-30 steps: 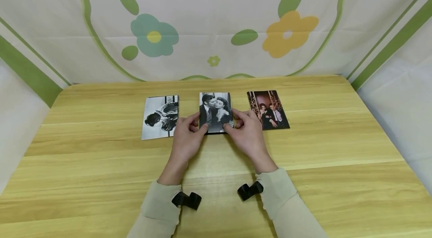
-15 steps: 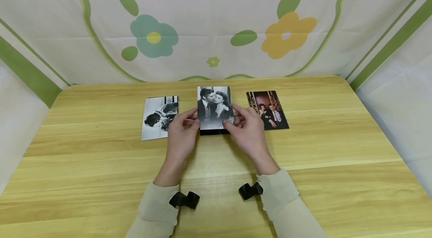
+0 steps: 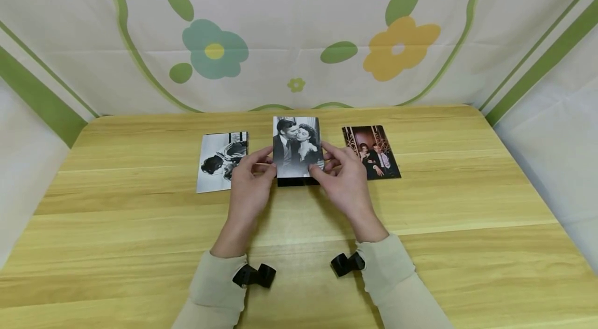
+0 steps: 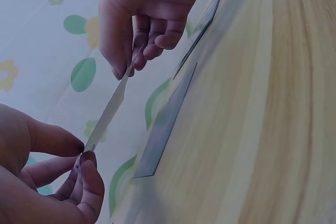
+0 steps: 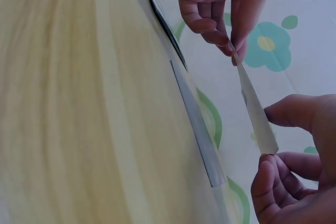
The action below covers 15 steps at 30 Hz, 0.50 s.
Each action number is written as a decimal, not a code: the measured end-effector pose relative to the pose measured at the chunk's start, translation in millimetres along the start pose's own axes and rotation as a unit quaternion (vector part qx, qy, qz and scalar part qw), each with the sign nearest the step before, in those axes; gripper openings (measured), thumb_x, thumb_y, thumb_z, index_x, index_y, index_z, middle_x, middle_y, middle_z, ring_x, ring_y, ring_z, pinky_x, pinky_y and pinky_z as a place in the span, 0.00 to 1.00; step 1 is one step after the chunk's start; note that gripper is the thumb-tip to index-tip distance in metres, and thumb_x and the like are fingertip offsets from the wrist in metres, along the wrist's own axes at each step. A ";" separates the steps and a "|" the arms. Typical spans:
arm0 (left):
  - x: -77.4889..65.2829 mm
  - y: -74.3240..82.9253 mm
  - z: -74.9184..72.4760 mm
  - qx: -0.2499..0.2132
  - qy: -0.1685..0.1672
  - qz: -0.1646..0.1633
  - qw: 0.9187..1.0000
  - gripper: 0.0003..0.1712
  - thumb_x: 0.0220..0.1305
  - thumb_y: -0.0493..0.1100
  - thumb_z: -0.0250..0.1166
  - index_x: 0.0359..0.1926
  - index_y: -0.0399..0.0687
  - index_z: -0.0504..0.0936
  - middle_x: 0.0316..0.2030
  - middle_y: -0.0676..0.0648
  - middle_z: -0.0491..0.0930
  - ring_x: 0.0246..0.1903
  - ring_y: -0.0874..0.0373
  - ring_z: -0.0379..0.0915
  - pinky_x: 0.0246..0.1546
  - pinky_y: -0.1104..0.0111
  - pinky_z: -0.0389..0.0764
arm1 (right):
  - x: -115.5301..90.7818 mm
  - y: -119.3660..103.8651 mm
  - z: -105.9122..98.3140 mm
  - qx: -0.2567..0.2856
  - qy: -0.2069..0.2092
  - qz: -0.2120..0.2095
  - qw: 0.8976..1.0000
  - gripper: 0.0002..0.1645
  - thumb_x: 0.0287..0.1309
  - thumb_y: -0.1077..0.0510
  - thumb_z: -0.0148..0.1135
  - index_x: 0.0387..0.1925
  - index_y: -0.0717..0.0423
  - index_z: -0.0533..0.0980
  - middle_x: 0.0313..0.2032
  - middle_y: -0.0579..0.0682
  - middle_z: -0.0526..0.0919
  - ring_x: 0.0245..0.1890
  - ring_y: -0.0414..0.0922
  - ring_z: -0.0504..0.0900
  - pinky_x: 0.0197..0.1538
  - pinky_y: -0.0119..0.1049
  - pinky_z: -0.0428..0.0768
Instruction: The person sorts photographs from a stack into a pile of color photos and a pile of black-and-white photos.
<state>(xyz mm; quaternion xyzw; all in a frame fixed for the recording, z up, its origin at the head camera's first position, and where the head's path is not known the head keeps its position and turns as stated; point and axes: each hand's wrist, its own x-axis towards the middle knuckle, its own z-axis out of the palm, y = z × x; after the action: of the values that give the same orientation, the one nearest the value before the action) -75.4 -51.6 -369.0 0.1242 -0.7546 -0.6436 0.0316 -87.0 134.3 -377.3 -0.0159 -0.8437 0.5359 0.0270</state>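
A black-and-white photo print (image 3: 296,142) of a couple is held up between both hands, at the middle of the table's far part. My left hand (image 3: 252,183) pinches its left edge between thumb and fingers. On the right edge, my right hand (image 3: 344,179) grips it with the thumb over the front. Both wrist views show the print (image 4: 107,116) edge-on and raised off the wood. Another flat print (image 5: 197,124) lies beneath it; from the head only its black near edge (image 3: 295,182) shows, the remainder hidden.
To the left lies a black-and-white print (image 3: 215,173), partly covered by my left fingers. A dark color print (image 3: 378,160) lies to the right, near my right hand. Behind the wooden table (image 3: 140,246) hangs a flowered cloth (image 3: 289,23).
The middle print has risen off the one beneath and moved slightly toward the cloth, uncovering more of the black edge. Both hands keep hold of it; the side prints have stayed put.
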 end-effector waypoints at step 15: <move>11.1 -5.0 -29.3 0.028 0.115 -0.018 0.993 0.23 0.69 0.29 0.60 0.62 0.42 0.88 0.52 0.40 0.82 0.42 0.61 0.73 0.40 0.80 0.73 | 4.3 -17.2 34.2 0.006 -0.065 -0.042 0.997 0.35 0.65 0.64 0.69 0.73 0.61 0.75 0.52 0.55 0.81 0.46 0.46 0.82 0.50 0.29 0.85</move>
<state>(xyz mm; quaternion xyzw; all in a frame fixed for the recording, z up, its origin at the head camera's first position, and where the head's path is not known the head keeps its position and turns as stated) -79.3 -83.1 -370.1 0.2116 -0.7610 -0.6045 0.1029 -93.4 96.3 -376.2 0.0551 -0.8403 0.5392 -0.0055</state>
